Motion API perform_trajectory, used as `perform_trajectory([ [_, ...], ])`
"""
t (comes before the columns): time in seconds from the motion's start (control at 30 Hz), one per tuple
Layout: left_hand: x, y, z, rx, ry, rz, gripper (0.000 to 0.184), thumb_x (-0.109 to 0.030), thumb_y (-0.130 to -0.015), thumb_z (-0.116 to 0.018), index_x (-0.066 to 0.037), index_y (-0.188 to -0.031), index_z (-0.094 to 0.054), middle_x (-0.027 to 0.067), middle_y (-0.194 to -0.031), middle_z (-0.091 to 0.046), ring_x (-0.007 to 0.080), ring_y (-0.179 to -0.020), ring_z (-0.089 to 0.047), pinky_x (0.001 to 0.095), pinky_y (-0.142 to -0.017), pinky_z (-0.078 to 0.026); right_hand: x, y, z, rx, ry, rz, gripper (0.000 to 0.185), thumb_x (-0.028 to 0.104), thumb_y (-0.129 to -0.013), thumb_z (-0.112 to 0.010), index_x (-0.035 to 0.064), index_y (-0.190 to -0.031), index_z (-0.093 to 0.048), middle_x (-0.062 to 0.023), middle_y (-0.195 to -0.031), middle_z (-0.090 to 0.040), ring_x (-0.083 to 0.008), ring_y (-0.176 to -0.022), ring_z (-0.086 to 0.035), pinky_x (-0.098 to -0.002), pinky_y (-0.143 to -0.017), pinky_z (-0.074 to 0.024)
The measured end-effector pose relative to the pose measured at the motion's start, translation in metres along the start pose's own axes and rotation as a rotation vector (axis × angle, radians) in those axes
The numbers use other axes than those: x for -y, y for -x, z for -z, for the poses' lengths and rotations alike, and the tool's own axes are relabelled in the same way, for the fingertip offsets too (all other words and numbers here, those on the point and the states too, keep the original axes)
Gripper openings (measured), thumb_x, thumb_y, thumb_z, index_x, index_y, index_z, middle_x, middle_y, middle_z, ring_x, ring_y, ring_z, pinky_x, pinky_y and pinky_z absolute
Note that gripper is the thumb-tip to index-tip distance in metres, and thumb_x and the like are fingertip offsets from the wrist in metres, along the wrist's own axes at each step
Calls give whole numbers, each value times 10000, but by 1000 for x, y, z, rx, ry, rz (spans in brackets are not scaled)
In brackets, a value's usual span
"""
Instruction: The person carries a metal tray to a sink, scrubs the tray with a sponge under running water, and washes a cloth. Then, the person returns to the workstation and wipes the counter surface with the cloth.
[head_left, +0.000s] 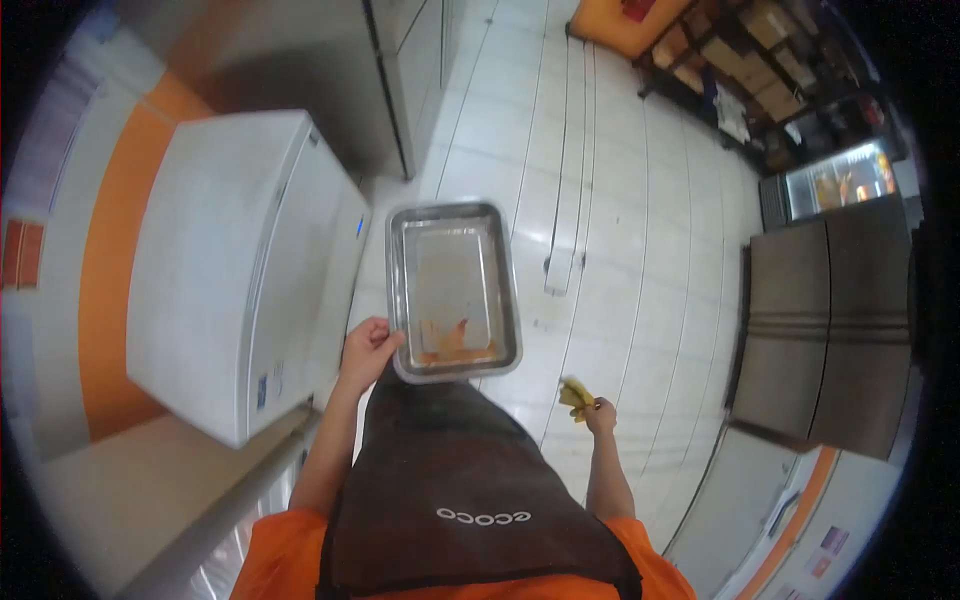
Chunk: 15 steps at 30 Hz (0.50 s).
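Note:
My left hand (370,352) grips the near left rim of a rectangular metal tray (398,270), thumb over the edge. Orange-brown liquid or residue (452,345) lies along the tray's near end, and a small reddish bit shows in it. Off to the right, my right hand (600,415) is closed around a crumpled yellow cloth (577,397), held low over the tiles and apart from the tray. A dark brown apron (450,470) covers my front, just below the tray.
A white chest freezer (215,260) stands close on the left, with a tall metal cabinet (320,80) beyond it. White floor tiles (630,240) stretch ahead. On the right are a steel refrigerator (790,330), a lit display cooler (840,185) and a shelf of boxes (750,70).

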<state>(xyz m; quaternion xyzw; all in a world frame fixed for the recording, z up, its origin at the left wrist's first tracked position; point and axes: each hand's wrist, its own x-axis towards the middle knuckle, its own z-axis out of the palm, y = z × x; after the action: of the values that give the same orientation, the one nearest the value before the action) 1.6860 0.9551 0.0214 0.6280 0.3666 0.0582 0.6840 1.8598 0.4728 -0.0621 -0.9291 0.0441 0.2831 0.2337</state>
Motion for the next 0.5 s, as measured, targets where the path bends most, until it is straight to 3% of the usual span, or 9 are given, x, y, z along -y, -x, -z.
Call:
perform_trajectory([
  [0.03,-12,-49,-1,2,-22,9,150,-59,-873,-675,7,-973,-584,56,-851,-680,90,-737,-623,235,-651,-500,47,-54,13,-4,-25,18,320,271,-734,-682,61,-976,-701,-137,-847,-715,-296,-791,-690,-394,-731,-537],
  [0.1,-51,-142,-12,43,100,8,154,-53,-871,-675,11,-976,-583,60,-848,-680,96,-741,-629,238,-643,-506,108,-144,28,-75,211,-84,317,279,-737,-685,63,-968,-701,-128,-813,-712,-290,-773,-691,-391,-717,-538],
  [0.13,-73,-147,-20,66,165,24,155,-50,-870,-676,13,-978,-582,61,-846,-681,99,-742,-631,240,-638,-509,123,-159,44,-111,114,-58,353,332,-731,-708,57,-952,-696,-130,-791,-706,-286,-751,-690,-393,-705,-536],
  [0.2,-119,-268,-24,101,55,40,161,-46,-869,-675,15,-985,-582,70,-849,-681,105,-746,-635,243,-638,-518,184,-232,47,-162,156,-95,423,396,-715,-731,52,-960,-694,-129,-783,-703,-285,-741,-689,-392,-701,-536],
  [0.27,-190,-391,-38,173,-3,73,168,-44,-866,-676,15,-993,-582,84,-856,-684,109,-757,-641,248,-631,-529,224,-297,33,-151,100,-183,548,489,-699,-748,55,-1030,-691,-166,-882,-702,-311,-863,-686,-417,-773,-529],
  [0.33,-247,-507,-59,223,5,51,170,-43,-865,-676,15,-995,-581,85,-862,-685,110,-756,-642,250,-629,-530,290,-332,32,-20,214,-263,557,507,-710,-717,86,-1073,-688,-189,-1050,-683,-343,-980,-654,-451,-856,-500],
  [0.37,-234,-430,-51,207,33,-12,172,-42,-865,-675,15,-996,-581,85,-864,-686,110,-755,-642,251,-629,-530,239,-258,23,13,194,-236,548,501,-715,-706,97,-1085,-686,-187,-1091,-674,-358,-1002,-644,-464,-868,-491],
  [0.4,-261,-474,-64,179,0,-6,168,-41,-863,-676,15,-990,-581,79,-875,-688,105,-738,-637,245,-621,-522,227,-280,9,-4,144,-222,510,489,-715,-700,75,-1013,-707,-185,-1044,-686,-358,-975,-652,-447,-849,-501],
  [0.5,-318,-640,-88,247,27,-51,167,-42,-858,-682,14,-982,-585,71,-851,-685,95,-715,-624,238,-613,-506,273,-330,7,189,144,-345,493,474,-705,-707,70,-987,-712,-182,-1018,-690,-350,-959,-657,-441,-841,-506],
])
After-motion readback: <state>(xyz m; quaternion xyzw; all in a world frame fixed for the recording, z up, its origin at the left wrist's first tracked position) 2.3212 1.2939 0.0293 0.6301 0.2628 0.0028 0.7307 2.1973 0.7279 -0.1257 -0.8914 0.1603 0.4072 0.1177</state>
